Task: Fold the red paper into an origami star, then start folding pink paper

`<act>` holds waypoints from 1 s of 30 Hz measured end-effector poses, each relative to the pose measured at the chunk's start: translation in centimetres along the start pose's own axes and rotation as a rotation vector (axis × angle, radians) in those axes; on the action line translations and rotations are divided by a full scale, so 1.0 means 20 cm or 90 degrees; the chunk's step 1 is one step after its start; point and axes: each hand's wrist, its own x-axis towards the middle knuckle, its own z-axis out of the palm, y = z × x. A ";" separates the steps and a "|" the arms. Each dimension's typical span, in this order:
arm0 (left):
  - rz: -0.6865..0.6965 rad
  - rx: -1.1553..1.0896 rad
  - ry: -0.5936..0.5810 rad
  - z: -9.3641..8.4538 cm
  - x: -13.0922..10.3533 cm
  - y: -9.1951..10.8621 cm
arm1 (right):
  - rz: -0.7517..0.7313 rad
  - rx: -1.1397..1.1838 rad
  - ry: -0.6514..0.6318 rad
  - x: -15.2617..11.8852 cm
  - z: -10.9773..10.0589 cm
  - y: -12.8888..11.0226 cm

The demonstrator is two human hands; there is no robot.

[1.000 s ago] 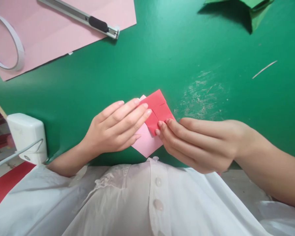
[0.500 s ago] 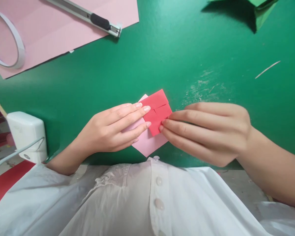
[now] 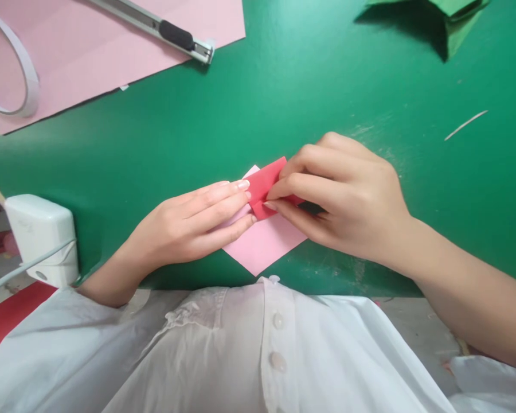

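Observation:
A small folded red paper (image 3: pixel 264 179) lies over a pink paper (image 3: pixel 260 246) on the green tabletop. My left hand (image 3: pixel 189 223) rests flat at the left side, its stretched fingertips on the red paper's left edge and over the pink paper. With thumb and fingers together, my right hand (image 3: pixel 339 198) pinches the lower flap of the red paper, which is folded upward. The fingers of this hand hide the right part of the red paper. One corner of the pink paper points towards my shirt.
A utility knife (image 3: pixel 176 35) and a white paper or tape ring (image 3: pixel 32 89) lie on a pink sheet (image 3: pixel 90 63) at upper left. A white device with a cable (image 3: pixel 43 238) stands at left. A folded green paper piece (image 3: pixel 458 28) and a thin pale strip (image 3: pixel 465 125) are at right.
My right hand has moved left and up over the red paper, turning its lower flap upward. More of the pink paper shows below. My left hand has stayed nearly in place.

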 end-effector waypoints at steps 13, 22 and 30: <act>-0.080 -0.045 -0.010 0.00 -0.01 0.04 | 0.043 -0.022 -0.010 0.02 0.01 -0.02; 0.025 0.052 0.002 -0.01 0.03 0.02 | 0.033 -0.048 -0.001 0.03 0.01 -0.04; 0.027 0.076 -0.002 0.01 0.04 0.05 | 0.014 -0.154 -0.016 0.00 0.01 0.02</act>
